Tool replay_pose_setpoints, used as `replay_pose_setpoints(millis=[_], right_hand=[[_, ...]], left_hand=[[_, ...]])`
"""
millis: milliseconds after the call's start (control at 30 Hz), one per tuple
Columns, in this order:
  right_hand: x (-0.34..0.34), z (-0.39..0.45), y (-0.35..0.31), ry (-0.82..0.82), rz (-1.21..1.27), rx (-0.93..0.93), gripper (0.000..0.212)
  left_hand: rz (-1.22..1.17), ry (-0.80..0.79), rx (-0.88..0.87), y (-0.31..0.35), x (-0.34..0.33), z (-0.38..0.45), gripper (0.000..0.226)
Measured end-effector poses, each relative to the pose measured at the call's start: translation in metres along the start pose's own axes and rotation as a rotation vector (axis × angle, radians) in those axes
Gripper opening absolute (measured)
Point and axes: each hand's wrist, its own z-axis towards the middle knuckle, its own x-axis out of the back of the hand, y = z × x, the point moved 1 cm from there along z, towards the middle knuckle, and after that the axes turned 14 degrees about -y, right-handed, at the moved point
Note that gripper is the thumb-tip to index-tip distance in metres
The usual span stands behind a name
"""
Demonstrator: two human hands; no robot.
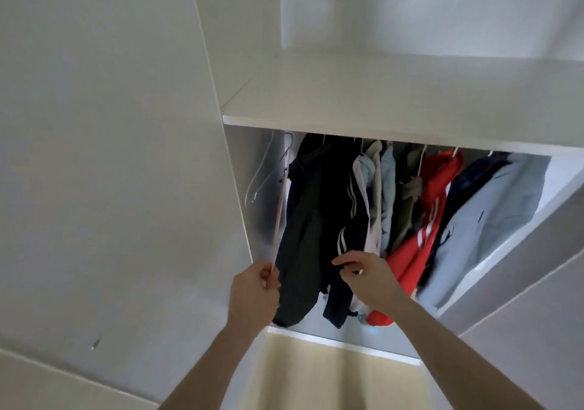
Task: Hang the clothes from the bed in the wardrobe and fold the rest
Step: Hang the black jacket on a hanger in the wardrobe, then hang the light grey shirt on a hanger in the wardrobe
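My left hand pinches the lower end of a thin wooden hanger that slants up into the wardrobe's left side. The hanger lies right beside a dark jacket hanging on the rail. My right hand has its fingers curled and pinches the edge of a navy track jacket with white stripes. Further right hang white and pale blue garments, a red jacket and a light blue shirt. The rail itself is hidden under the shelf. The bed is out of view.
A white shelf runs across above the hanging clothes. Empty wire hangers hang at the far left against the wardrobe's side wall. The white door panel stands to the left, and pale floor shows below.
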Motion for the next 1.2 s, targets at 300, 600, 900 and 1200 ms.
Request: replay_pose_setpoints(millis=[300, 600, 900, 1200], right_hand=[[-0.083, -0.178, 0.022, 0.228, 0.291, -0.179, 0.035], [-0.154, -0.390, 0.069, 0.529, 0.517, -0.370, 0.031], [-0.266, -0.678, 0.103, 0.851, 0.636, -0.540, 0.022], [-0.409, -0.919, 0.110, 1.315, 0.783, -0.700, 0.025]], left_hand=[[-0.107, -0.303, -0.118, -0.050, -0.035, -0.143, 0.018], [0.046, -0.756, -0.359, -0.068, -0.077, -0.265, 0.019], [0.300, -1.180, -0.788, -0.083, -0.155, -0.451, 0.009], [0.480, -1.681, -1.031, -0.114, -0.233, -0.711, 0.012]])
